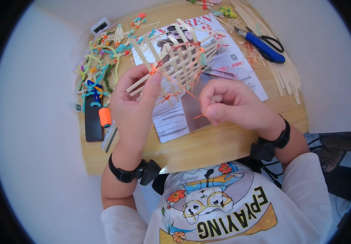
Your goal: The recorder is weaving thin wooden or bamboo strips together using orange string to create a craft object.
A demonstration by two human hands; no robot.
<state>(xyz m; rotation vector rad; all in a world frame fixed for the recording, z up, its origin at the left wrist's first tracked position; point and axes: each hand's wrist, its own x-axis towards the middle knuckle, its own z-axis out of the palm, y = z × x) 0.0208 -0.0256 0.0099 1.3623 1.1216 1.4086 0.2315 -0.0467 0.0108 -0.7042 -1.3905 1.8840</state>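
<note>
holding woven strip lattice (175, 57), left hand (135, 101)

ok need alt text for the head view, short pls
A person's left hand holds up a woven lattice of pale wooden strips tied with orange thread, while the right hand pinches a strand of orange thread. Below lie a small wooden table, a printed magazine, blue-handled scissors and colourful pipe cleaners.

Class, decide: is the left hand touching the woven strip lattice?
Touching: the head view shows the left hand gripping the woven strip lattice, thumb pressed on a strip.
</note>
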